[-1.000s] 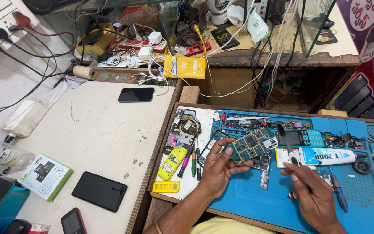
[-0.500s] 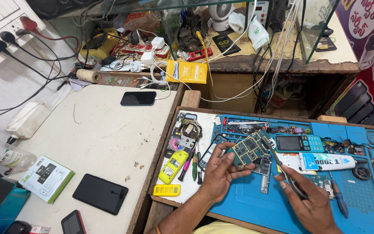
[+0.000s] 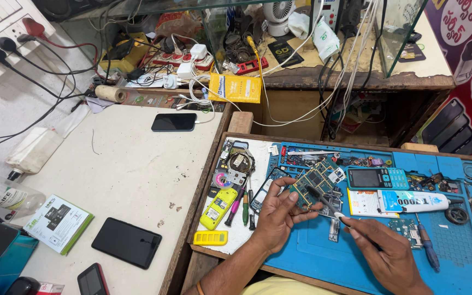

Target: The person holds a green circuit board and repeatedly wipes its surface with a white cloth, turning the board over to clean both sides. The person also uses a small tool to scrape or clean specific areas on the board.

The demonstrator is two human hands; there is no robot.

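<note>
Green circuit board (image 3: 313,186) is held up by the left hand (image 3: 276,218) near the blue mat's (image 3: 323,257) back edge. Tweezers (image 3: 326,203), pinched by the right hand (image 3: 386,254), touch it; a small part must be picked gently.

Repair mat (image 3: 312,257) on tray at worktop's right end. Circuit board (image 3: 313,186) above mat's left part, left hand (image 3: 275,216) beneath it, right hand (image 3: 386,254) to its right near front edge, tweezers (image 3: 326,202) between them. Keypad phone (image 3: 377,178) right of board; glue tube (image 3: 413,202) before phone. Screwdriver (image 3: 427,246) right of right hand. Smartphone (image 3: 173,122) at worktop's rear edge; tablet (image 3: 126,242) near front-left corner.
</note>
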